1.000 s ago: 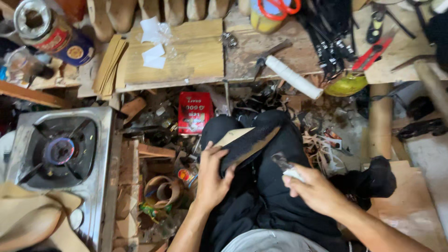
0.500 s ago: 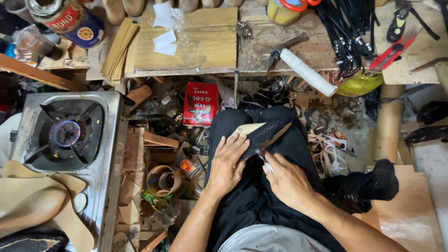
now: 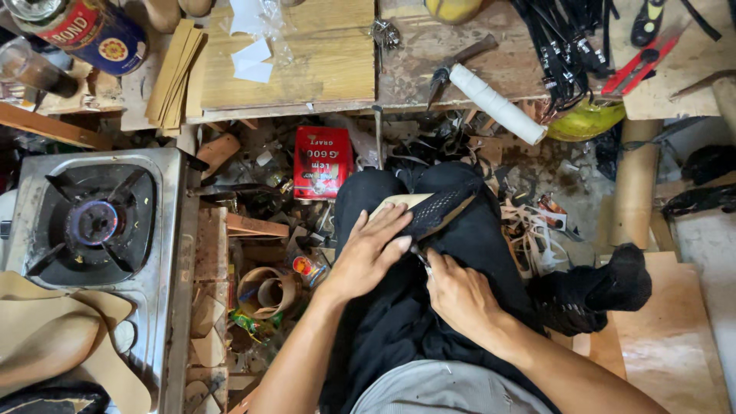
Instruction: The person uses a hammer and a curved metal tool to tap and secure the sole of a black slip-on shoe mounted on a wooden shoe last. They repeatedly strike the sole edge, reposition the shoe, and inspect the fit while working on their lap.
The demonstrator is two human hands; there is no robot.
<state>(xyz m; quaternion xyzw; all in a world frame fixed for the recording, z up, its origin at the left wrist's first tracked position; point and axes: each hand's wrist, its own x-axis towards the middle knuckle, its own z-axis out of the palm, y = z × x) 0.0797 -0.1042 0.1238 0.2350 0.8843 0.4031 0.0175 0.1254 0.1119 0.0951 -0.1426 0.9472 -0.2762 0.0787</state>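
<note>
Black mesh and a tan insole make up the shoe sole piece (image 3: 429, 213) that lies across my lap, on the black trousers (image 3: 429, 307), with its toe end pointing toward the table's near edge. My left hand (image 3: 369, 257) lies flat on top of it, fingers spread and pressing down on the tan part, not curled around it. My right hand (image 3: 454, 293) sits just below the piece, clenched around a small tool (image 3: 421, 257); only a short bit of that tool shows between the two hands, and I cannot tell what kind it is. Its tip touches the lower edge of the piece.

Beyond my knees the wooden table (image 3: 307, 69) runs across the top of the view. A hammer with a white wrapped handle (image 3: 491, 96) lies close to its near edge, toward the right. A bundle of black straps (image 3: 563, 54) lies to the right of the hammer, and red-handled scissors (image 3: 640, 65) lie near the far right corner. A stack of tan strips (image 3: 175, 73) lies at the left end of the table. On the floor a red box (image 3: 322, 162) stands below the table's near edge, and a steel gas stove (image 3: 96, 226) sits at the left.
</note>
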